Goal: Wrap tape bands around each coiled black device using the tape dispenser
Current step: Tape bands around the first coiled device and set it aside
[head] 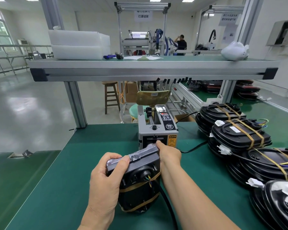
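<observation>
My left hand (106, 173) grips a black device (136, 176) by its left side, holding it upright over the green table (60, 188). Tan bands cross its lower half and clear tape lies across its top. My right hand (168, 153) reaches past the device's top right corner to the outlet slot of the grey tape dispenser (156, 128), fingertips at the slot; whether it pinches a tape piece is hidden. A black cable hangs from the device toward me.
Stacks of black banded devices (239, 135) with white connectors fill the table's right side. The dispenser's black power cord (194, 147) runs right. An aluminium shelf (148, 70) spans overhead with white trays. A wooden stool (111, 97) stands behind; a person works far back.
</observation>
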The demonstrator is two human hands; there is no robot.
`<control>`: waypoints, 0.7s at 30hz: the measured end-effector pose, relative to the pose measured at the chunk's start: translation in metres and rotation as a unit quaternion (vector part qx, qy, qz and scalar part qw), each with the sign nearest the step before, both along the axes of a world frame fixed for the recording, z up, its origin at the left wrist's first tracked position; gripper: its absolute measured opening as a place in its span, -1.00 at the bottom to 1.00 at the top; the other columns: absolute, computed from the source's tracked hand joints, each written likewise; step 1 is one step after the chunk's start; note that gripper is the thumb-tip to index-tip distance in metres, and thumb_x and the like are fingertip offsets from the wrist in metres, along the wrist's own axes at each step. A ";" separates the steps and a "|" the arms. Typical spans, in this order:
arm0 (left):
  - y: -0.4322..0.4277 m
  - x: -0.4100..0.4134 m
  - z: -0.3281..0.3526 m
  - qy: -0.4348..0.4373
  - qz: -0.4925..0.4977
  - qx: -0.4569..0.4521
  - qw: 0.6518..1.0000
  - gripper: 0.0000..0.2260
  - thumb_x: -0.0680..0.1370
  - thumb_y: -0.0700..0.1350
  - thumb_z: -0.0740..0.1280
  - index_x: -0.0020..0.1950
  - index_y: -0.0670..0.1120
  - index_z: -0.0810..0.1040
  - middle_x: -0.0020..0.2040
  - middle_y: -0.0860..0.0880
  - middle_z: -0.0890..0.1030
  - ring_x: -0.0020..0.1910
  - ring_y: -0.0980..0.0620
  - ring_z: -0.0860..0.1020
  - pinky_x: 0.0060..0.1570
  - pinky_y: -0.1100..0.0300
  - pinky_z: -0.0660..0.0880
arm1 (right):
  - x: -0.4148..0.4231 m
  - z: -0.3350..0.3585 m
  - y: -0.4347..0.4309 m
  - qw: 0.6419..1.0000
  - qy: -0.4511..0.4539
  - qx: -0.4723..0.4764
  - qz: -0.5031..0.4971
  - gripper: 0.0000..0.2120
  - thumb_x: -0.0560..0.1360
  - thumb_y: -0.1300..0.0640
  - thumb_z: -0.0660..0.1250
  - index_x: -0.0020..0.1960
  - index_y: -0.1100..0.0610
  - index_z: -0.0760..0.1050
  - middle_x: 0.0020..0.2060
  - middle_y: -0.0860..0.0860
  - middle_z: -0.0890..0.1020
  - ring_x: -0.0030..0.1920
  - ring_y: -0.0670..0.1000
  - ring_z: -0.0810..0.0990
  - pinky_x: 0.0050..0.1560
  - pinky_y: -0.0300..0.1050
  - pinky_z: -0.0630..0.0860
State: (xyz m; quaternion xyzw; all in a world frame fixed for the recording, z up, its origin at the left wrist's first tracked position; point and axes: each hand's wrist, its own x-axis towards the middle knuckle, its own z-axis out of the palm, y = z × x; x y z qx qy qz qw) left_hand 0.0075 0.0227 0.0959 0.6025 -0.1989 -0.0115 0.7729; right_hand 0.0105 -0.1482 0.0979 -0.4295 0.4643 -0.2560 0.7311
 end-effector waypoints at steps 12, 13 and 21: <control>0.006 0.003 -0.002 0.009 0.025 -0.006 1.000 -0.80 0.36 -0.05 0.54 -0.26 -0.08 0.56 -0.32 0.02 0.58 -0.32 0.11 0.50 -0.32 0.42 0.42 | 0.012 0.001 0.004 0.998 0.013 0.028 -0.052 -0.70 0.40 0.28 0.40 -0.50 0.20 0.49 -0.65 -0.01 0.54 -0.66 -0.10 0.40 -0.45 -0.21 0.45; 0.006 0.002 -0.002 0.011 0.027 -0.010 1.000 -0.82 0.37 -0.02 0.50 -0.26 -0.08 0.56 -0.31 0.02 0.58 -0.32 0.11 0.50 -0.31 0.41 0.42 | 0.013 0.000 0.004 0.998 0.017 0.017 -0.054 -0.71 0.39 0.26 0.40 -0.50 0.18 0.51 -0.64 -0.02 0.55 -0.66 -0.11 0.41 -0.42 -0.19 0.48; 0.004 0.005 -0.003 0.011 0.043 0.001 0.999 -0.85 0.49 -0.17 0.42 -0.27 -0.07 0.56 -0.32 0.02 0.58 -0.31 0.12 0.50 -0.31 0.42 0.42 | 0.008 -0.016 0.006 0.973 0.069 -0.203 -0.083 -0.92 0.48 0.05 0.44 -0.15 0.05 0.62 -0.44 -0.06 0.64 -0.31 -0.13 0.60 -0.34 -0.38 0.36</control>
